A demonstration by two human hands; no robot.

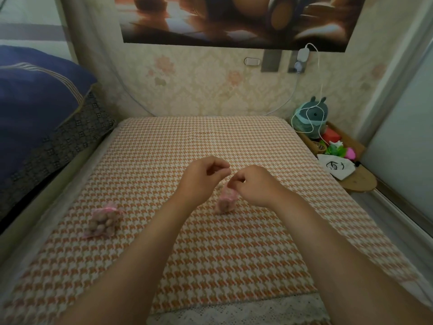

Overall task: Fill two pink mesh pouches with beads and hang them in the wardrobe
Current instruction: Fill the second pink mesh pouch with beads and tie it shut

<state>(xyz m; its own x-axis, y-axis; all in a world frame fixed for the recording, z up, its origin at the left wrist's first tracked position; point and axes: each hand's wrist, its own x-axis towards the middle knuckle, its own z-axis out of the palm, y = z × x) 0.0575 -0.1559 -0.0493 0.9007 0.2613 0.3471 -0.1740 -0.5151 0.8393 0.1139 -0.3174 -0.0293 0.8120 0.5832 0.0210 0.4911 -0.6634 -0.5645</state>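
My right hand [255,186] pinched the second pouch [225,202] by its top. My left hand [201,177] was curled, couldn't tell on what. Next up, probably cinching it shut.

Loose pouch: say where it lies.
In the head view the loose pouch lies on the checked cloth's left side, well left of the held pouch.

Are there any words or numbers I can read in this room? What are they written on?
No words or numbers can be read here.
White cloth bag: only a black line drawing, no letters.
Wall poster: a blurred picture, no text to make out.
Red box: too small to tell.
Left pink pouch and middle pink pouch: no label shows.
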